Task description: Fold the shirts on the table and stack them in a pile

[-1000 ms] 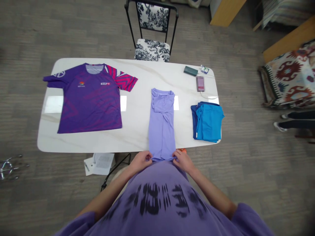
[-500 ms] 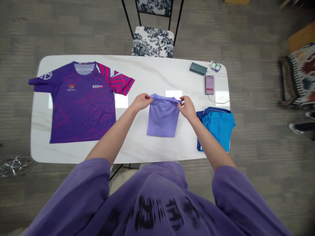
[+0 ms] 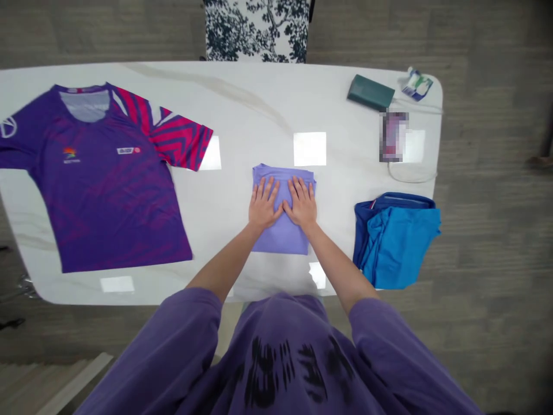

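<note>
A lavender garment point(image 3: 280, 239), folded into a small square, lies on the white marbled table point(image 3: 242, 115) in front of me. My left hand point(image 3: 264, 204) rests flat on its left half with the fingers spread. On the right half lies my right hand point(image 3: 301, 203), also flat and spread, the two thumbs almost meeting. Neither hand grips the cloth. To the left a purple T-shirt point(image 3: 108, 207) with one pink striped sleeve is laid out flat, front up; its other sleeve runs out of view.
Folded blue clothes point(image 3: 397, 242) are stacked near the right edge. Behind them are a blurred-out phone-like object point(image 3: 393, 137), a white cable point(image 3: 412, 181), a dark green case point(image 3: 370, 92) and a small packet point(image 3: 417, 83). A patterned chair point(image 3: 257, 31) stands beyond the table.
Both hands have let go of the lavender garment's upper corners and moved inward, now pressing flat on it. My view has come closer to the table.
</note>
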A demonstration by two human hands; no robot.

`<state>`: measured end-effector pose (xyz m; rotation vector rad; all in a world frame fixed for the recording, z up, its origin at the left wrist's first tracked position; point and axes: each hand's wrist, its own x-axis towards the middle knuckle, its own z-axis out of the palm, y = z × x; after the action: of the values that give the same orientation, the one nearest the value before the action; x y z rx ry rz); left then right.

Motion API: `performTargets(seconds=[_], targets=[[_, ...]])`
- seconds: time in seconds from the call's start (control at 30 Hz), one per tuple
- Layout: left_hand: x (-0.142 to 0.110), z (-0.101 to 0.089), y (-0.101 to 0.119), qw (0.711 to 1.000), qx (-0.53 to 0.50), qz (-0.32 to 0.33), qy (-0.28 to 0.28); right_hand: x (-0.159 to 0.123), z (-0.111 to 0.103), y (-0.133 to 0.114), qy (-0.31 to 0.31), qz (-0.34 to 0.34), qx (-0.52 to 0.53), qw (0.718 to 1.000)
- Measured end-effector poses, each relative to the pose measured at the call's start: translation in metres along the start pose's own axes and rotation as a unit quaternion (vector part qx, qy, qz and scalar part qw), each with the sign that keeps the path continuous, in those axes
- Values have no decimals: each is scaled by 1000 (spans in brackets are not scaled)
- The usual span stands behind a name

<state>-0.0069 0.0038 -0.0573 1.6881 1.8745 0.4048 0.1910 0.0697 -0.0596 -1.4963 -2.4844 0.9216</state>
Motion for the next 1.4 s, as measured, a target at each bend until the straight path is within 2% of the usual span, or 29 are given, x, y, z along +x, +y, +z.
performTargets(seconds=[0.13,0.27,0.37,0.47,0.53,0.6,0.73,0.87,1.0,1.17,1.3,1.4], targets=[[8,-12,10,999,28,-10,-25,6,-9,-4,-24,3,-16,1000],[26,-45,18,995,60,-22,-73,9,-34,-10,-41,17,-7,999],[47,-76,12,995,72,-68,-23,11,-60,-6,20,113,-10,993],[64,-96,3,978,72,-191,39,13,-78,5,55,260,-9,964],[70,-103,1,964,48,-259,36,16,-85,11,45,303,10,952],[70,-106,4,958,-6,-285,13,18,-89,13,30,291,41,956],[51,-112,24,961,-110,-253,11,9,-95,0,25,244,102,964],[5,-129,48,966,-162,-198,35,-31,-105,-28,52,210,139,966],[-66,-155,64,956,-249,-146,50,-100,-121,-61,98,170,198,960],[-176,-175,82,954,-287,-79,38,-217,-142,-97,156,145,244,946],[-262,-173,109,950,-308,-45,-12,-323,-159,-113,182,143,296,927],[-310,-168,143,942,-331,-35,-50,-400,-180,-110,196,156,321,913]])
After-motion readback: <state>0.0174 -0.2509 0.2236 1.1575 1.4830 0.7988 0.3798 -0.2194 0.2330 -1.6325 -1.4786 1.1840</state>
